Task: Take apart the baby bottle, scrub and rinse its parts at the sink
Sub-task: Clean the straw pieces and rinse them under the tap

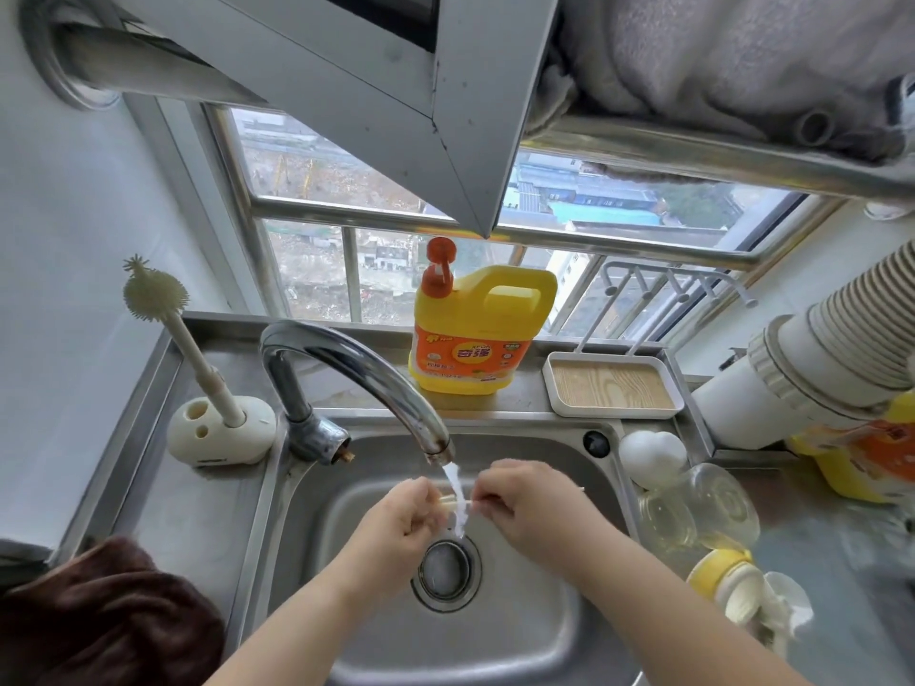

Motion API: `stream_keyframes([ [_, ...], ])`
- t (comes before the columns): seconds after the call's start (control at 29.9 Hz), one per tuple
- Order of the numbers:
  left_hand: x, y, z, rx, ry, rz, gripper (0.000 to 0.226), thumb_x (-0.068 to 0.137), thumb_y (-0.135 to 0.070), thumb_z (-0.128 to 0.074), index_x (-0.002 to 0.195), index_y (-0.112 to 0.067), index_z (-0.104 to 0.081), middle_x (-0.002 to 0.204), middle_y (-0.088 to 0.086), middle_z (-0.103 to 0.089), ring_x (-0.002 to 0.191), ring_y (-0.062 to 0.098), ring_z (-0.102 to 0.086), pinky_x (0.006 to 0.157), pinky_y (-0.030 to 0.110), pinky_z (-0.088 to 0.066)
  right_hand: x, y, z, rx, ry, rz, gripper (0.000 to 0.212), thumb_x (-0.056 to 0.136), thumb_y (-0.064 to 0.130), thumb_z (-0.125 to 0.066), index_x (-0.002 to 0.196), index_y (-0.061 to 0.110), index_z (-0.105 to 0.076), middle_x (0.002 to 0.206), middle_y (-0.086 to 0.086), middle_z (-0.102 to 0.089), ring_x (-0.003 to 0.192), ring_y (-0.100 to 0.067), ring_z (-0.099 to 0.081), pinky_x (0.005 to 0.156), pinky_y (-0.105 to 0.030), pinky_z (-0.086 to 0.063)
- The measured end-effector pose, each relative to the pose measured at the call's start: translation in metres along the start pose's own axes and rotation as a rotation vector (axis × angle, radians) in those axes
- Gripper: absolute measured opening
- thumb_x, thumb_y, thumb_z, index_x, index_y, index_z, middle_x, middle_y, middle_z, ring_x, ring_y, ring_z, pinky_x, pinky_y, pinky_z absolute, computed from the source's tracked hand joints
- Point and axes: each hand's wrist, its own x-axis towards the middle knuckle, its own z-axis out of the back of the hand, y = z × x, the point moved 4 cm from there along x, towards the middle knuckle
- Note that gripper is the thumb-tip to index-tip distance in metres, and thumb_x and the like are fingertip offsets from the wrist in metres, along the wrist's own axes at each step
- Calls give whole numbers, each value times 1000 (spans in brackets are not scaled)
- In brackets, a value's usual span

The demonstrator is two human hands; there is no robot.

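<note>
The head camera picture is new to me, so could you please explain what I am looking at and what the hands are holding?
There is no machine here. A person wears a wide-angle camera on the head, looking down at their own bare hands over a steel sink.

The left hand and right hand pinch a small clear tube-like part, probably from the baby bottle, between them, under water running from the faucet.

On the right counter lie the clear bottle and a yellow collar with its nipple. Behind the sink stand a yellow detergent jug and a small tray. At the left, a bottle brush stands in its holder, and a brown cloth lies near the bottom corner.
</note>
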Motion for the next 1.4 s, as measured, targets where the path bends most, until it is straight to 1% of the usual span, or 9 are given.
stream_keyframes([
  [0.1, 1, 3, 1, 86, 32, 37, 26, 99, -18, -43, 80, -33, -53, 98, -6, -58, 93, 1, -51, 78, 4, -34, 2, -11, 7, 92, -93, -86, 15, 90, 18, -55, 91, 14, -69, 89, 1, -61, 85, -16, -56, 78, -32, -46],
  [0.37, 5, 0, 0, 36, 53, 8, 21, 95, -16, -50, 80, -32, -52, 53, -20, -53, 47, 1, -43, 53, 12, -35, -3, -5, 5, -45, -130, -54, 17, 92, 32, -51, 95, 23, -65, 94, 8, -62, 89, -12, -57, 72, -28, -44],
  [0.57, 6, 3, -1, 75, 68, 5, 22, 96, -26, -46, 81, -38, -55, 95, -9, -66, 92, 3, -59, 86, 22, -44, -1, -11, 3, -32, -168, -47, 16, 92, 26, -52, 94, 19, -67, 94, 5, -66, 94, -15, -55, 81, -28, -39],
  [0.63, 5, 4, -2, 88, 79, -13, 26, 94, -15, -52, 78, -34, -53, 82, -9, -61, 74, 0, -55, 75, 20, -44, -3, -6, -5, -86, -80, 38, 17, 92, 27, -51, 95, 20, -67, 95, 6, -66, 95, -16, -54, 80, -28, -32],
  [0.74, 1, 3, -3, -19, 114, 21, 21, 95, -15, -50, 81, -30, -54, 62, -7, -52, 52, 8, -42, 55, 22, -38, -5, -10, -3, -59, -222, -28, 18, 90, 32, -51, 90, 24, -67, 90, 10, -66, 89, -14, -52, 79, -27, -26],
  [0.94, 4, 8, -6, 112, 86, 36, 30, 99, -19, -41, 77, -37, -51, 88, -10, -60, 85, 6, -54, 75, 14, -38, -5, -18, -7, -32, -264, -87, 20, 81, 32, -49, 78, 24, -67, 78, 10, -65, 79, -14, -53, 76, -29, -26],
  [1.1, 0, 10, -9, -60, 128, 44, 19, 96, -16, -49, 82, -28, -55, 64, -8, -56, 58, 5, -44, 58, 13, -35, -7, -14, -15, -21, -128, 0, 19, 88, 31, -50, 88, 23, -67, 87, 9, -63, 88, -13, -53, 80, -28, -29],
  [1.24, 3, 7, -8, -12, 98, 73, 25, 98, -30, -45, 79, -41, -58, 71, -9, -61, 63, 3, -50, 64, 16, -39, -4, -12, -15, -40, -138, 17, 18, 86, 29, -52, 87, 22, -68, 86, 7, -64, 88, -16, -55, 74, -28, -26],
  [1.4, 1, 9, -3, 82, 100, 71, 29, 98, -16, -44, 77, -33, -55, 87, -6, -62, 76, 3, -53, 69, 12, -38, -6, -23, -5, -11, -209, -65, 13, 89, 23, -56, 85, 19, -68, 86, 7, -65, 88, -15, -54, 78, -29, -33],
])
